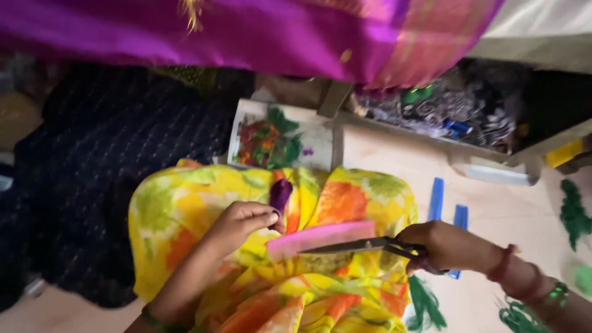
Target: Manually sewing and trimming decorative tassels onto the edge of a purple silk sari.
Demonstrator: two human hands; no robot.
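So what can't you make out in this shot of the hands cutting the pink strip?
Head view:
- Scissors: handles hidden inside the right hand.
- Pink strip: left end covered by the left hand.
- Purple piece: too blurred to identify.
- Box of scraps: contents blurred, partly under magenta cloth.

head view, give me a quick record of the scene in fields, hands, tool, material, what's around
left hand: pinches the left end of a pink strip
right hand: grips scissors, blades lying along the strip's lower edge
under the hands: yellow, orange and green floral cloth
near the thumb: small purple piece
floor: two blue strips, green scraps
above: magenta fabric
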